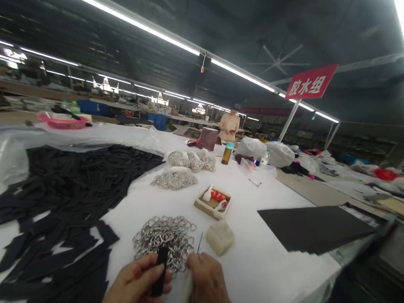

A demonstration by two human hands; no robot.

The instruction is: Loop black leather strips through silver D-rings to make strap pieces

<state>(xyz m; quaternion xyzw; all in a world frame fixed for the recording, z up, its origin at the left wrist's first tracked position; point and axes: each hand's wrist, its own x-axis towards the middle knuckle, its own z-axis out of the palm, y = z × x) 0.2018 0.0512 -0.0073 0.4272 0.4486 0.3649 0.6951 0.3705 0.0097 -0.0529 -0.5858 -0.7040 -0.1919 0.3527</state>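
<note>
My left hand (136,286) is closed around a short black strip (160,270), held upright at the bottom edge of the view. Beside it my right hand (207,283) is closed in a pinch on a thin dark needle-like tool (199,243) that points up. Both hands sit just in front of a loose heap of silver metal rings (164,238) on the white table cover (260,261). A pale whitish block (220,236) lies right of the rings.
Many black strips (62,194) spread across the left of the table. Bags of metal rings (188,166), a small cardboard box (212,202), a brown bottle (227,153) and a dark sheet (314,228) lie farther back. A person (229,126) stands at the far end.
</note>
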